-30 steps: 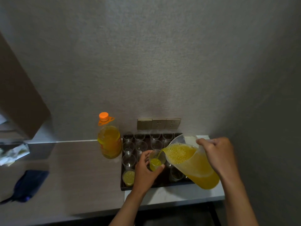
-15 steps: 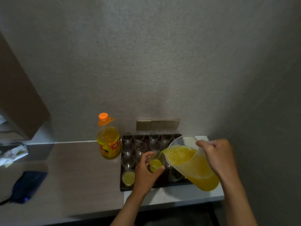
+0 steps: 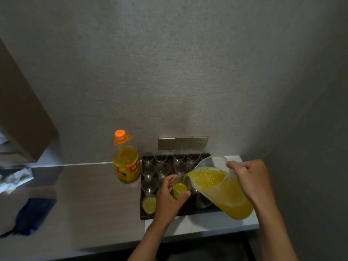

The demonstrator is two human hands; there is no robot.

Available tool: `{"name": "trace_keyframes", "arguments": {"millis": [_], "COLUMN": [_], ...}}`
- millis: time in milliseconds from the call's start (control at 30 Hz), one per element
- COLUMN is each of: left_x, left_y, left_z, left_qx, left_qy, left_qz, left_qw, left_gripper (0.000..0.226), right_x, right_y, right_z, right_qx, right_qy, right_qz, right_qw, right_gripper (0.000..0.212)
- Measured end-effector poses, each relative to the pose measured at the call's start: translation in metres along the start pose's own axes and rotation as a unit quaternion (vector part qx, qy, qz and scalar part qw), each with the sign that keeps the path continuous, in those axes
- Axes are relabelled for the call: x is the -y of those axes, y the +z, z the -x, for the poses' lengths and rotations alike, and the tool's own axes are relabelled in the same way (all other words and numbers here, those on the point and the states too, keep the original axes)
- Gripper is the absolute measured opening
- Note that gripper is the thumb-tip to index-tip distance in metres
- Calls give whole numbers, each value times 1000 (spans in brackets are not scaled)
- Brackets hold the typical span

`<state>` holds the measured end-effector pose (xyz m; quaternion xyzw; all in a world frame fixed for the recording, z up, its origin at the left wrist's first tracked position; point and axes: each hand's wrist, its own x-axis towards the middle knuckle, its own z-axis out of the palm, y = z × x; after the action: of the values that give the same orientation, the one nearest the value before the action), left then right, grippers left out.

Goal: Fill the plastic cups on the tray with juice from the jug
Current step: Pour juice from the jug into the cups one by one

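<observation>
Left hand grip encircles a part-filled cup above the tray; right hand grips the tilted jug (spout at cup rim), juice streaming in.

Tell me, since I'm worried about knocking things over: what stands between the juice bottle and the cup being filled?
In the head view, empty clear cups on the tray stand between the bottle and the held cup, plus the left hand's fingers.

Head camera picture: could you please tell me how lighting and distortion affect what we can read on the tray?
Head view: dim, grainy light; the empty cups on the dark tray barely stand out; the juice in the jug reads clearly; wide-angle bending curves the counter edge.
</observation>
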<state>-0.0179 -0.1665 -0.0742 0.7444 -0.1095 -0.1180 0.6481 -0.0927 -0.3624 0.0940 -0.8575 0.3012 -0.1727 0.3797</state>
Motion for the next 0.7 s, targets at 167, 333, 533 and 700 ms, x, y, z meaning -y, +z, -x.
{"name": "trace_keyframes", "arguments": {"millis": [167,333,533,700], "left_x": [0,0,0,1], "left_y": [0,1,1,2], "left_z": [0,1,2,3], "left_qx": [3,1,3,5], "left_qy": [1,-1,-6,-5], "left_qz": [-7,-3,3,4], "left_qw": [1000,1000,1000,1000], "left_gripper": [62,63,63,63], "right_x": [3,4,5,5], "right_y": [0,-1,-1,0], "right_z": [2,3,5,5], "right_qx": [-4,1,-7,1], "right_qy": [0,8,6,10], "right_qz": [8,5,4,3], "right_qw": [1000,1000,1000,1000], "right_gripper": [56,54,57,57]}}
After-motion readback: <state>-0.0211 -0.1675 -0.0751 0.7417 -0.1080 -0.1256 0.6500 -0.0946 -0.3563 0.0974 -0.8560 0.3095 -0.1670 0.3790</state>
